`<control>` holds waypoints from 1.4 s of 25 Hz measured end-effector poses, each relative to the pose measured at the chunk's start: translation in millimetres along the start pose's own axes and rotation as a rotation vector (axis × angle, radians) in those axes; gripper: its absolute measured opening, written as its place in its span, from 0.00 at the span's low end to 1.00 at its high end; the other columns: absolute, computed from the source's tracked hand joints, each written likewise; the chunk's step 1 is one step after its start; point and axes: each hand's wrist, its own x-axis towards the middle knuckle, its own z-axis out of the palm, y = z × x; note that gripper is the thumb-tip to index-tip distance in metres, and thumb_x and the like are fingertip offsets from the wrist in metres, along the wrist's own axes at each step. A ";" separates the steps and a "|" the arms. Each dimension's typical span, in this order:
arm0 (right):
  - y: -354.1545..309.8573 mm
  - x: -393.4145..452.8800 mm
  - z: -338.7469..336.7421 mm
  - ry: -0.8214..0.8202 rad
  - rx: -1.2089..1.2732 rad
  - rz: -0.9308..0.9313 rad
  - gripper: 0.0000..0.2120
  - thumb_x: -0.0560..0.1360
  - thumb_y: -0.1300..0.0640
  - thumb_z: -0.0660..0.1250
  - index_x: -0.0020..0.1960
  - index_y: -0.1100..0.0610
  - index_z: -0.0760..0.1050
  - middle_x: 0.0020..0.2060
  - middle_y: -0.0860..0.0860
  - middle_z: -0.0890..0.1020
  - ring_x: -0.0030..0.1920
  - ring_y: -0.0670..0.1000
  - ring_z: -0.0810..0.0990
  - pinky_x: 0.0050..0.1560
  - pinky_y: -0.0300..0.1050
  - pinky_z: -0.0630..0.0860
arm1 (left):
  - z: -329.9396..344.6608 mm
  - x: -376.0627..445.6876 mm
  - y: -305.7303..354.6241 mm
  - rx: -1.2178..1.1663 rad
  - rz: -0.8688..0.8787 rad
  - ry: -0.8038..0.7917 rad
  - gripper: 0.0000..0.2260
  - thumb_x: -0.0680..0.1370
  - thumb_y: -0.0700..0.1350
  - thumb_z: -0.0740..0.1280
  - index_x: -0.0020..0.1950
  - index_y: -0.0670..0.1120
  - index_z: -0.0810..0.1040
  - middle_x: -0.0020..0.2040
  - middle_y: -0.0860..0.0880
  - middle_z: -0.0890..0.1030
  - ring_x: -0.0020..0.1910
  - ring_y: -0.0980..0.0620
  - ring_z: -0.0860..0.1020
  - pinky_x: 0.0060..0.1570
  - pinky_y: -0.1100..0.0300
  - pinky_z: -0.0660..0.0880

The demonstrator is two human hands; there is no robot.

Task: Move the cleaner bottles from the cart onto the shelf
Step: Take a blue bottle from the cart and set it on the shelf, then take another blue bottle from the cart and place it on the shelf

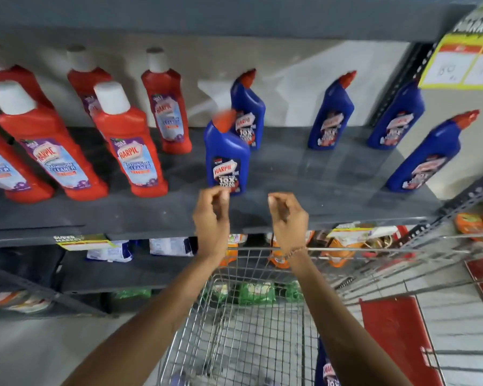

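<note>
Several blue cleaner bottles with red caps stand on the dark shelf (318, 201). The nearest one (227, 157) stands just beyond my left hand (211, 215), which hovers at the shelf's front edge with curled fingers, holding nothing. My right hand (287, 215) hangs beside it, also curled and empty. Another blue bottle (326, 369) lies in the wire cart (251, 316) below my right forearm, partly hidden. Other blue bottles stand at the back (331, 112) and far right (427, 157).
Several red bathroom cleaner bottles (126, 146) with white caps fill the shelf's left half. A yellow price sign (463, 65) hangs top right. Lower shelves hold packets (109, 250). A red cart seat flap (396, 338) sits at the right.
</note>
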 end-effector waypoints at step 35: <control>280.5 -204.5 -186.9 -0.395 0.214 1.079 0.07 0.76 0.61 0.62 0.49 0.51 0.76 0.41 0.48 0.82 0.39 0.42 0.80 0.42 0.39 0.77 | 136.1 -284.8 -140.0 0.034 -1.059 -0.897 0.13 0.69 0.45 0.74 0.45 0.46 0.71 0.44 0.47 0.79 0.45 0.47 0.78 0.38 0.59 0.75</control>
